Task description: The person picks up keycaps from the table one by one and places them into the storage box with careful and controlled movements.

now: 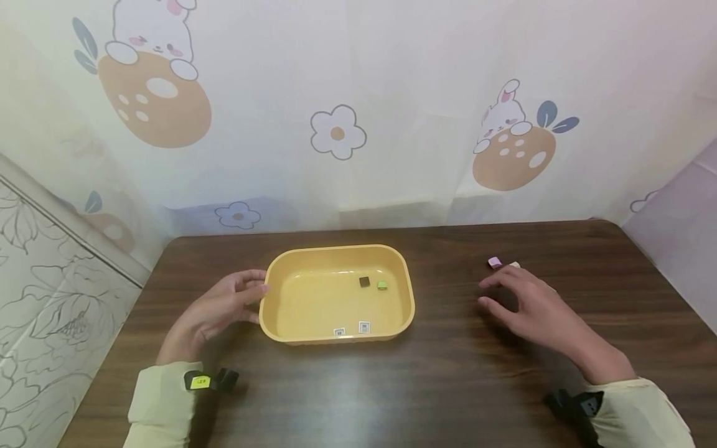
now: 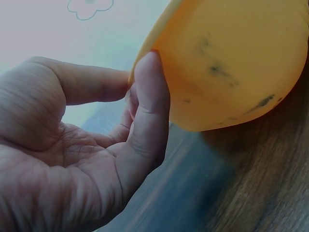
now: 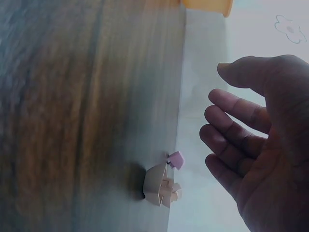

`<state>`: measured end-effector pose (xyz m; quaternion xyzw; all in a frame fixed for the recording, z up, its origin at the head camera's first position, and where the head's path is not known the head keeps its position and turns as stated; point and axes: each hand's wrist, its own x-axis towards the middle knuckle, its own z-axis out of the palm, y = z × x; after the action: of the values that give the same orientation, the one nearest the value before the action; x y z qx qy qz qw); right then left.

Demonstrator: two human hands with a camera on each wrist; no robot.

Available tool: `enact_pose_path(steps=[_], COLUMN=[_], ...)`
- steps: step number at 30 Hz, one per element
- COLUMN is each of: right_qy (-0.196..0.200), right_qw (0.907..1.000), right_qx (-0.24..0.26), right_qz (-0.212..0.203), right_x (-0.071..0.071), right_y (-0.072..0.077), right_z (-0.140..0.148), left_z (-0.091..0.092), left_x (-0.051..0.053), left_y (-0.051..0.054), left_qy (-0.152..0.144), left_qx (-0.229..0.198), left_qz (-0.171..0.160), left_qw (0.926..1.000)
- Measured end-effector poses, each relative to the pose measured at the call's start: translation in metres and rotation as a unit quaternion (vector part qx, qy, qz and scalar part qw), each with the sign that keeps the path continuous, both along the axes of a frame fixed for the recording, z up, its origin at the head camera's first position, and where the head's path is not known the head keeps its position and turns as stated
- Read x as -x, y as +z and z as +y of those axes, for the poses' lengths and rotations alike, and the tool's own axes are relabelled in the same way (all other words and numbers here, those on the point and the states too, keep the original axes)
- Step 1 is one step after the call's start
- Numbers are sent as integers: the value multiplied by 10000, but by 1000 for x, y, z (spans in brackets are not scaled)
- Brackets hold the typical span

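My left hand (image 1: 226, 303) pinches the left rim of a yellow tray (image 1: 310, 298) between thumb and fingers, seen up close in the left wrist view. Inside lie a small dark square (image 1: 364, 282), a small green piece (image 1: 382, 285) and two white patterned squares (image 1: 364, 327) by the front wall. Over the right part of the table, my right hand (image 1: 532, 305) has relaxed fingers and holds nothing. Just beyond it are a small pink-purple piece (image 1: 495, 262) and a pale beige piece (image 3: 157, 185), which the hand partly hides in the head view.
Everything stands on a dark wood-grain table (image 1: 358, 398). Behind it hangs a pale curtain (image 1: 403, 155) printed with rabbits and flowers. A white panel with line-drawn flowers (image 1: 50, 298) is at the left.
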<state>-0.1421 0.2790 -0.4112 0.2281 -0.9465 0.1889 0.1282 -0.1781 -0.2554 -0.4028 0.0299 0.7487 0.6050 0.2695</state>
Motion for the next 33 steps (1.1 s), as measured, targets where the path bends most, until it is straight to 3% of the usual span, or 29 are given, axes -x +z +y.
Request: enact_pose_path(steps=[8, 20, 33], right_qy=[-230, -348, -545], right_qw=[9989, 9993, 9980], right_qx=[147, -54, -237], right_qz=[-388, 151, -200], right_x=[-7, -13, -22], right_y=[1, -8, -14], right_z=[12, 32, 54], left_z=[-1, -3, -1], left_x=[0, -2, -1], left_y=[1, 4, 2], left_qy=[5, -52, -5], left_qx=[29, 20, 89], left_qz=[-69, -6, -53], left_qw=[10000, 10000, 9999])
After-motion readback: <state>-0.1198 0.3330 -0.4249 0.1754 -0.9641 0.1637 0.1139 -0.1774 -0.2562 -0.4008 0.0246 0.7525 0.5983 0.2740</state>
